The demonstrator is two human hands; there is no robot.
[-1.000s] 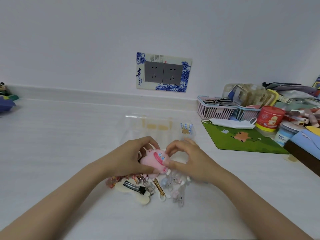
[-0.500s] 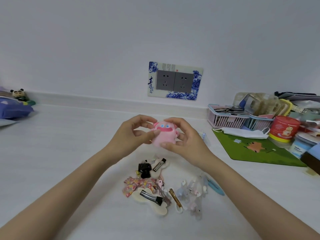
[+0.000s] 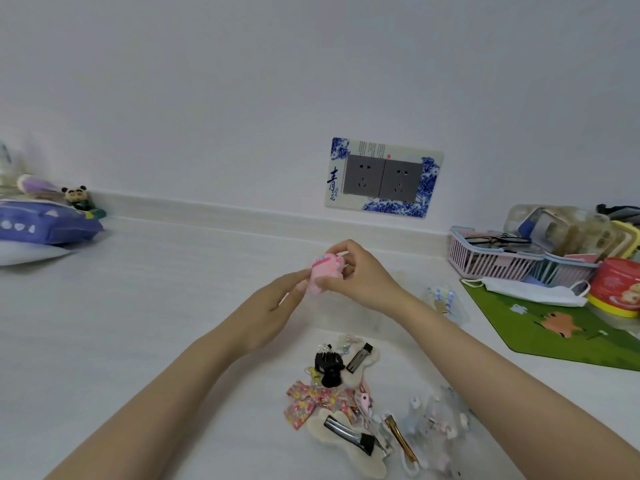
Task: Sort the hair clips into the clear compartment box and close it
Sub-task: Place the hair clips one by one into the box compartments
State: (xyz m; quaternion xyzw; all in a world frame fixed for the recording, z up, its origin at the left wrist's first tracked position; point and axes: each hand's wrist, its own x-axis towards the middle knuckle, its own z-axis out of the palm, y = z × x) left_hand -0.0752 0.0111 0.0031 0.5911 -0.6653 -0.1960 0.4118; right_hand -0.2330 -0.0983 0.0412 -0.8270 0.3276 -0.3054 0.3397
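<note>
A pink plush hair clip (image 3: 323, 273) is held up above the white tabletop. My right hand (image 3: 360, 275) grips it from the right, and my left hand (image 3: 277, 308) pinches its lower left side. Below my hands lies a pile of hair clips (image 3: 360, 407): a floral bow, a black claw clip, cream felt clips with metal snaps, a gold clip and pale translucent ones. The clear compartment box (image 3: 446, 301) is mostly hidden behind my right forearm; only its right end, with a blue-and-white clip inside, shows.
A green mat (image 3: 561, 327) with a white face mask (image 3: 533, 292) lies at the right. Behind it stand pink baskets (image 3: 491, 258) and a red tin (image 3: 616, 285). A purple-blue pouch (image 3: 41, 226) and a panda figure (image 3: 78, 197) sit far left. A double wall socket (image 3: 382, 178) is behind.
Both hands lifted the pink plush clip from the pile and carried it up and away from me. The view tilted up, so the pile now sits lower in the frame.
</note>
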